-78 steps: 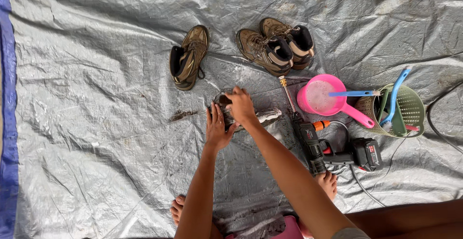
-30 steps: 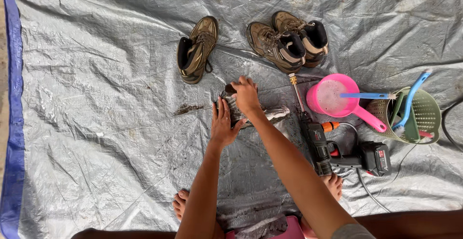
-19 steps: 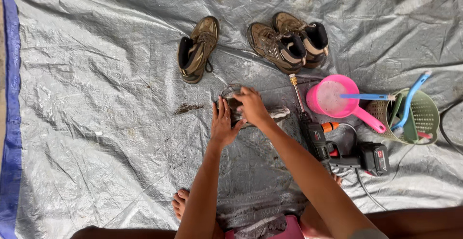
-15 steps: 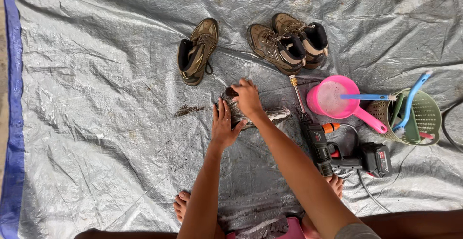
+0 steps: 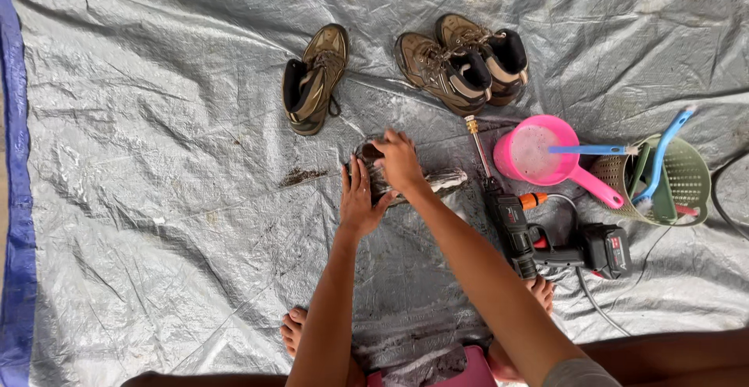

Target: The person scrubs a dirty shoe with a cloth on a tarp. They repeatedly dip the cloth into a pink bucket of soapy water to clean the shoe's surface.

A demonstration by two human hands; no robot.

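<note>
Scrubbing a muddy boot: left hand steadying, fingers flat; right hand curled over it, contents hidden. Next: more scrubbing, probably.

Soft, even daylight falls from above, bright without harshness. The crinkled grey tarp shows pale sheen on its folds, strongest near the top edge. Shadows are faint and short beside the boots. Focus is sharp throughout; edges curve slightly.
</note>
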